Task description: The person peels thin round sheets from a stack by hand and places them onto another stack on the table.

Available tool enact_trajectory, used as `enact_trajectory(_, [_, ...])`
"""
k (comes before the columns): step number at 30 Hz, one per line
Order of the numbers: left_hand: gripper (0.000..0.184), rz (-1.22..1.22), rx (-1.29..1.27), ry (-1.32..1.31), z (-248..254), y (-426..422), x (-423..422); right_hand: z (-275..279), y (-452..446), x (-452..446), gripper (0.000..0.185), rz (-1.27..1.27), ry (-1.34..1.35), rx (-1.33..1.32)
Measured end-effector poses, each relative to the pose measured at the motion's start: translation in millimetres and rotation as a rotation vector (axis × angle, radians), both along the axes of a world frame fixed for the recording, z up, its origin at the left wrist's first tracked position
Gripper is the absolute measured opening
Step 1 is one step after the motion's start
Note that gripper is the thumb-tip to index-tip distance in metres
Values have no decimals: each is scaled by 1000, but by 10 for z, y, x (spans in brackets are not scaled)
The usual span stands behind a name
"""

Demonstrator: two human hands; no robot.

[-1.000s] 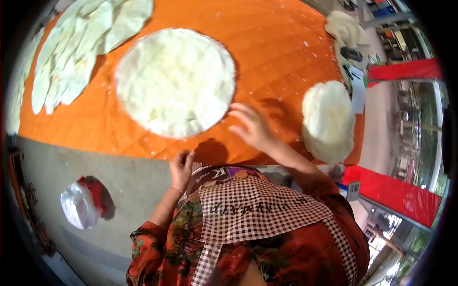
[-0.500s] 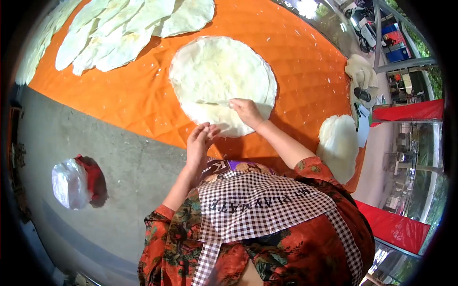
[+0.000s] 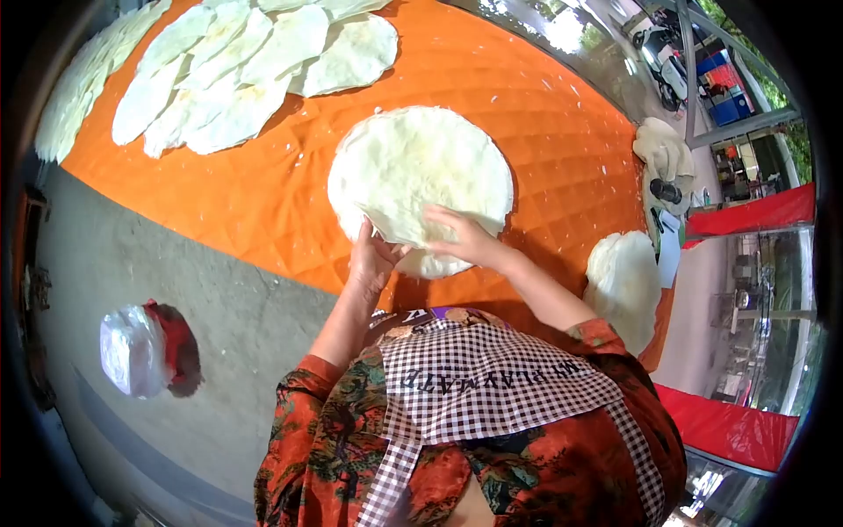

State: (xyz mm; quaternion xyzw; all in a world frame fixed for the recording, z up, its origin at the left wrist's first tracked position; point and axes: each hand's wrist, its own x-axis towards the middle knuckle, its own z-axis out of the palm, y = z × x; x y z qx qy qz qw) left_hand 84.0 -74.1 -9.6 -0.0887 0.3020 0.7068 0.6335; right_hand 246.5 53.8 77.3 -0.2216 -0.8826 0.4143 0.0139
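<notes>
1. The round stack (image 3: 435, 266) of pale, thin sheets lies on the orange-covered tabletop (image 3: 562, 158), directly under the right fingers.
2. The right hand (image 3: 472, 244) has its fingers loosely spread over the near part of the top sheet (image 3: 421, 167).
3. The left hand (image 3: 373, 262) is at the stack's near-left edge, its fingers partly hidden; I cannot tell whether they pinch the sheet.
4. Done so far: the top sheet's near edge looks raised, baring a sheet below; the rest lies on the stack, not yet separated.
5. Beyond the left fingers, overlapping loose sheets (image 3: 281, 48) are laid out; right of the right fingers sits an oval pale pile (image 3: 623, 281).
</notes>
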Motion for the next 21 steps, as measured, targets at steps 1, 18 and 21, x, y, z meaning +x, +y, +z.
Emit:
enact_trajectory(1, [54, -6, -4, 18, 35, 30, 2, -6, 0, -207, 58, -62, 108, -59])
enact_trajectory(18, [13, -9, -338, 401, -88, 152, 235, -51, 754, -842, 14, -326, -342, 133])
enact_trajectory(21, [14, 2, -376, 361, -257, 93, 204, 768, 2005, -467, 24, -341, -209, 149])
